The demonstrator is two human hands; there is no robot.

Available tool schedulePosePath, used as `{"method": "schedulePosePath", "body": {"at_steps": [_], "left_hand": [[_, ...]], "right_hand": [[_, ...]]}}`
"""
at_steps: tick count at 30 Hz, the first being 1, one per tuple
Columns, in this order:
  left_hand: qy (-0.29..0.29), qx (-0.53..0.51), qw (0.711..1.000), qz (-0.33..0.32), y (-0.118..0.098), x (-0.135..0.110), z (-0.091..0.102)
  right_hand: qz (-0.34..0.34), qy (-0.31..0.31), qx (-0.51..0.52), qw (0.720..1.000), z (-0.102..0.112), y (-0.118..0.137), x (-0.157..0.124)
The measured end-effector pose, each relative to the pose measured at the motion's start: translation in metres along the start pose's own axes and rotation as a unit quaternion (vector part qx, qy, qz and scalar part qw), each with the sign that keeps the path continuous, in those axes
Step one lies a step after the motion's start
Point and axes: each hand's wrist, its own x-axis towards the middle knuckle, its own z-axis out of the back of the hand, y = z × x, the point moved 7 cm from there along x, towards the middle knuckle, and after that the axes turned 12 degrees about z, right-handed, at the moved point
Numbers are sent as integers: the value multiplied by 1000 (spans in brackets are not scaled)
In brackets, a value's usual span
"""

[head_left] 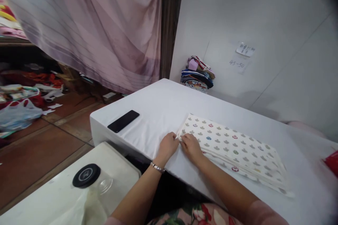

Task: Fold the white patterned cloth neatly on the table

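Note:
A white cloth [224, 144] printed with grey, red, blue and green motifs lies folded in a long strip on the white-covered table [158, 105]. At its near left corner, my left hand [169, 146] pinches the fabric edge. My right hand [190, 147] grips the same corner just beside it, fingers curled on the cloth. Both thumbs and fingertips are close together, partly hiding the bit of fabric between them. The rest of the cloth stretches away to the right, its layers showing along the near side.
A black phone [123, 121] lies on the table's left part. Folded clothes [198, 74] are stacked by the wall at the back. Front left, a white surface [118, 168] holds a black round lid [86, 175]. A pink curtain [118, 31] hangs behind; something red [332, 163] is at far right.

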Motion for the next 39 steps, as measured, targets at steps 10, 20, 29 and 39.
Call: {"method": "schedulePosePath", "body": {"at_steps": [10,20,29,39], "left_hand": [[10,36,999,-40,-36,44,-8],[49,89,994,-52,-88,103,-41],[-26,103,993,-49,-111,141,-63],[-53,148,984,-85,-116,135,-61]], "right_hand": [[1,22,-43,999,-6,12,-10],[-26,19,-49,998,14,-10,-36],[-7,41,-56,998,-8,-11,-50],[-20,56,-23,998,-6,-11,-49]]}}
